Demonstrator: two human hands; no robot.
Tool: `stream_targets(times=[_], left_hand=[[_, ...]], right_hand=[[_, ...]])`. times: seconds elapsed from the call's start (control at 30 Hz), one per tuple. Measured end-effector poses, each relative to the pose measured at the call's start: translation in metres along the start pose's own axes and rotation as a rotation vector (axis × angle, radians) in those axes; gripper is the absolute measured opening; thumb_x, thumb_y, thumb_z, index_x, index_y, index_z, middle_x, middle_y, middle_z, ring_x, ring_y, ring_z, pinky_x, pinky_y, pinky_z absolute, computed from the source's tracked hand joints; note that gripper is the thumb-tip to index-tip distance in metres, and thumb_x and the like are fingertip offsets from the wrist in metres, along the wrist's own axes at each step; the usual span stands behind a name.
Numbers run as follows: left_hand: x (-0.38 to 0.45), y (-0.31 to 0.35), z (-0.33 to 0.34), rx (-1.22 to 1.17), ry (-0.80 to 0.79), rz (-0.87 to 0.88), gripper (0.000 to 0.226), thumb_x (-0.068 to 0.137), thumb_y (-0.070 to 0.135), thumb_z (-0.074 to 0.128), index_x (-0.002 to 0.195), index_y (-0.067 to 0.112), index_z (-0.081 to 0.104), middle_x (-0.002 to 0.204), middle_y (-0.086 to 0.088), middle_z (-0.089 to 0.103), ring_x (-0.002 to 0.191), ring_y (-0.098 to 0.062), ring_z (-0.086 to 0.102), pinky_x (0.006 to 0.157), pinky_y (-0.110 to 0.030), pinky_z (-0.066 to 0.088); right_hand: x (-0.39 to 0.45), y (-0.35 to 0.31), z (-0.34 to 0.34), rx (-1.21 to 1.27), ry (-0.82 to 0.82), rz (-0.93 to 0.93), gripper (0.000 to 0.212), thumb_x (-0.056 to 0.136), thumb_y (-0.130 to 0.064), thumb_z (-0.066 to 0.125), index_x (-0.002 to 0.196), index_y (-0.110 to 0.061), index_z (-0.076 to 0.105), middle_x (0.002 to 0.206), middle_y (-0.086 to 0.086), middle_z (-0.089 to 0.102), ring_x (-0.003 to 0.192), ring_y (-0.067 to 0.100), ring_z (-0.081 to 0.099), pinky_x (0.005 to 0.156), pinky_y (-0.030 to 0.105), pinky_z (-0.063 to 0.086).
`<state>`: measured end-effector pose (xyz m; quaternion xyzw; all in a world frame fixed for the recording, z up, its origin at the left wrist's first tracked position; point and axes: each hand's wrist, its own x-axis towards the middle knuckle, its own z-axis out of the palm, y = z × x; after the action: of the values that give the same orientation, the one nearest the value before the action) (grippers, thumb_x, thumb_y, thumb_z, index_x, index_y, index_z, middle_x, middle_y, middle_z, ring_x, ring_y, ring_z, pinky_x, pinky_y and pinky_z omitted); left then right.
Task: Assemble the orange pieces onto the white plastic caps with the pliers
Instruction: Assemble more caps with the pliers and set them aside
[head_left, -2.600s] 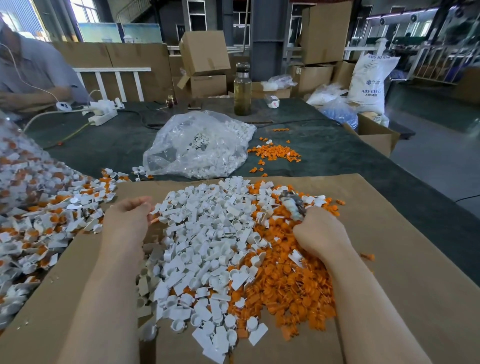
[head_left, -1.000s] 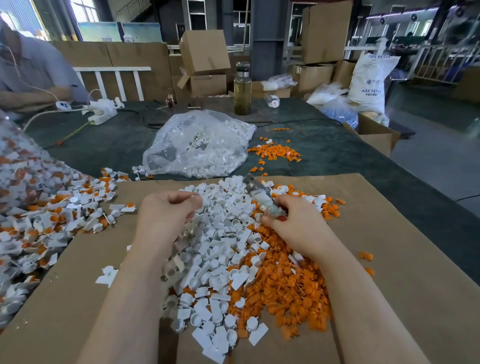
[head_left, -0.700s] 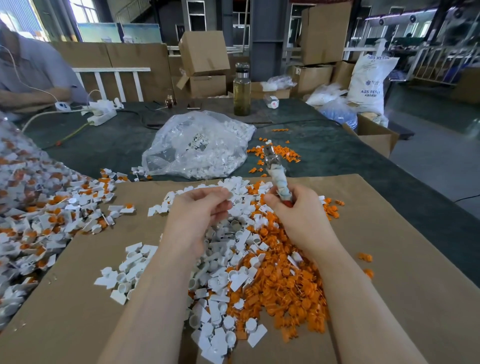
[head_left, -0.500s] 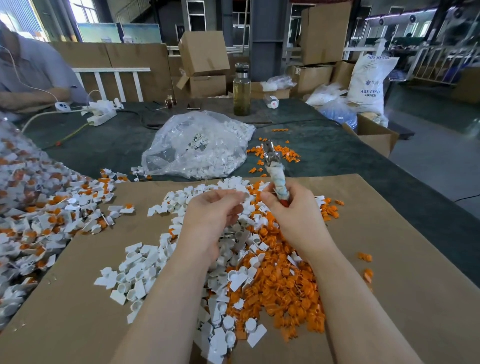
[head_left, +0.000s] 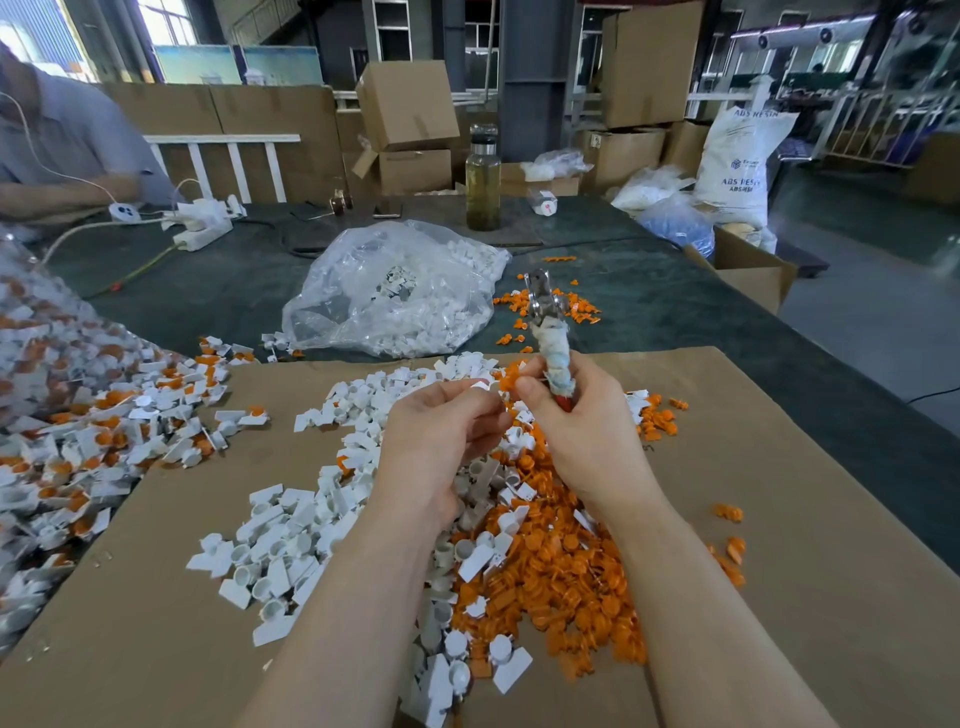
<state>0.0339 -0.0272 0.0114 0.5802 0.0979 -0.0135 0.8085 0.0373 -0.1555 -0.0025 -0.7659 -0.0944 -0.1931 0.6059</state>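
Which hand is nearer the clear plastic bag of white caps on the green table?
Left. The left hand sits just below the bag, almost in line with it. The right hand, gripping the pliers, is off towards the bag's right end.

**Warehouse floor beyond the bench**

From my feed, a long table (head_left: 218, 291) under dark green cloth runs away ahead of the hands. Stacked cardboard boxes (head_left: 408, 104) stand behind it, a white resin sack (head_left: 740, 161) far right of them. Daylight enters through windows (head_left: 166, 21) upper left. Grey concrete floor (head_left: 883, 332) stretches off rightward.
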Motion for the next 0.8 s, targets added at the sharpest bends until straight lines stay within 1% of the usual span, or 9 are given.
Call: stream_targets(times=[0.13,0.2,0.27,0.37,0.47,0.53,0.63,0.73,0.8], left_hand=[[-0.002,0.001,0.002,-0.041,0.0,0.016,0.008,0.082,0.001,0.072,0.082,0.008,0.069,0.067,-0.009,0.073,0.062,-0.014,0.07,0.059,-0.02,0.058],[-0.003,0.001,0.003,-0.041,0.007,0.041,0.008,0.081,0.001,0.074,0.086,0.007,0.07,0.069,-0.011,0.074,0.065,-0.015,0.072,0.06,-0.021,0.059],[-0.004,0.001,0.005,-0.026,0.024,0.074,0.012,0.08,0.002,0.076,0.09,0.005,0.071,0.072,-0.012,0.075,0.067,-0.017,0.073,0.06,-0.022,0.058],[-0.006,0.0,0.007,-0.021,0.053,0.128,0.011,0.08,0.0,0.077,0.088,0.003,0.072,0.074,-0.014,0.075,0.068,-0.018,0.074,0.058,-0.02,0.056],[-0.006,-0.001,0.008,0.033,0.087,0.208,0.008,0.079,0.0,0.077,0.085,0.004,0.074,0.071,-0.01,0.075,0.069,-0.02,0.075,0.058,-0.019,0.055],[-0.005,-0.002,0.008,0.125,0.115,0.279,0.007,0.079,0.003,0.078,0.084,0.009,0.076,0.069,-0.005,0.075,0.069,-0.019,0.074,0.061,-0.022,0.057],[-0.005,-0.005,0.008,0.266,0.158,0.381,0.009,0.079,0.012,0.081,0.084,0.019,0.078,0.069,0.004,0.075,0.067,-0.011,0.072,0.069,-0.027,0.059],[-0.007,-0.006,0.009,0.342,0.174,0.456,0.017,0.079,0.019,0.082,0.076,0.034,0.075,0.07,0.012,0.074,0.069,-0.006,0.072,0.07,-0.025,0.058],[-0.007,-0.005,0.01,0.358,0.171,0.47,0.024,0.08,0.02,0.081,0.069,0.04,0.073,0.07,0.015,0.074,0.071,-0.006,0.072,0.072,-0.027,0.058]], right_hand=[[0.0,0.001,0.004,-0.037,0.055,-0.025,0.015,0.094,-0.018,0.064,0.087,-0.03,0.059,0.076,-0.013,0.064,0.068,-0.007,0.059,0.06,0.008,0.043],[0.0,0.002,0.006,-0.09,0.106,-0.044,0.008,0.094,-0.02,0.065,0.089,-0.024,0.06,0.074,-0.01,0.063,0.067,-0.001,0.059,0.058,0.013,0.044],[-0.001,0.003,0.007,-0.156,0.146,-0.076,0.01,0.094,-0.023,0.065,0.087,-0.024,0.057,0.07,-0.009,0.06,0.065,0.003,0.057,0.056,0.014,0.042],[-0.002,0.004,0.008,-0.211,0.169,-0.09,0.014,0.093,-0.026,0.066,0.085,-0.024,0.055,0.065,-0.011,0.055,0.061,0.0,0.053,0.054,0.012,0.038],[-0.002,0.005,0.01,-0.241,0.181,-0.079,0.011,0.093,-0.026,0.066,0.089,-0.02,0.057,0.067,-0.013,0.056,0.064,-0.003,0.054,0.056,0.01,0.039],[-0.002,0.006,0.011,-0.269,0.195,-0.085,0.011,0.093,-0.027,0.066,0.09,-0.02,0.057,0.068,-0.014,0.056,0.063,-0.003,0.054,0.056,0.011,0.039],[-0.002,0.006,0.012,-0.301,0.216,-0.094,0.013,0.092,-0.027,0.067,0.088,-0.023,0.055,0.067,-0.016,0.054,0.061,-0.002,0.053,0.054,0.011,0.037],[-0.002,0.006,0.013,-0.328,0.233,-0.107,0.016,0.091,-0.027,0.068,0.086,-0.024,0.054,0.066,-0.016,0.053,0.065,-0.004,0.054,0.055,0.009,0.037],[-0.002,0.006,0.012,-0.329,0.246,-0.11,0.018,0.09,-0.026,0.069,0.083,-0.022,0.053,0.063,-0.016,0.051,0.066,-0.005,0.054,0.055,0.009,0.038]])
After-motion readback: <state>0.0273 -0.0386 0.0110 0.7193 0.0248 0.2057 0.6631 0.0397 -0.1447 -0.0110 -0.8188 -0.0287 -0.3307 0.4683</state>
